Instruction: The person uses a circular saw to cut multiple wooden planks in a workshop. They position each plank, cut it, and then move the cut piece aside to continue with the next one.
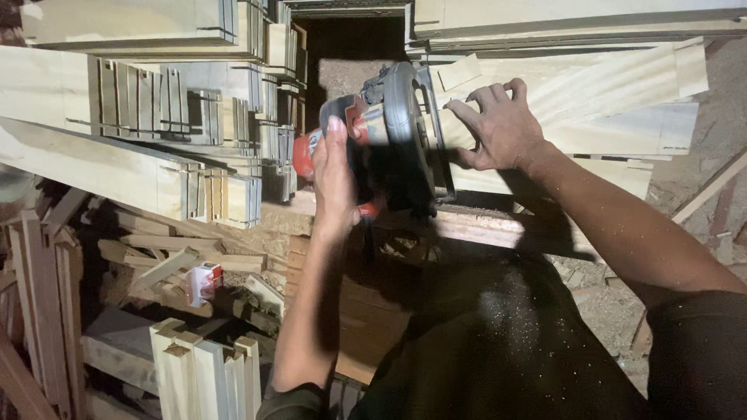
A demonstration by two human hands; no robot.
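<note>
My left hand [334, 183] is wrapped around the handle of a red and black circular saw [389, 140] that sits over the edge of a pale wooden plank [607, 93]. My right hand [498, 124] lies flat on that plank just right of the saw's guard, fingers spread and pressing down. The saw's blade is hidden under its dark housing. Sawdust speckles my dark clothing below.
Stacks of notched pale boards [156, 101] fill the left side. Offcuts and scrap wood [163, 264] lie lower left with a small red and white object [204, 281]. More notched pieces [206, 373] stand at the bottom. Long planks [576, 23] lie at the top right. Sawdust covers the floor [724, 117].
</note>
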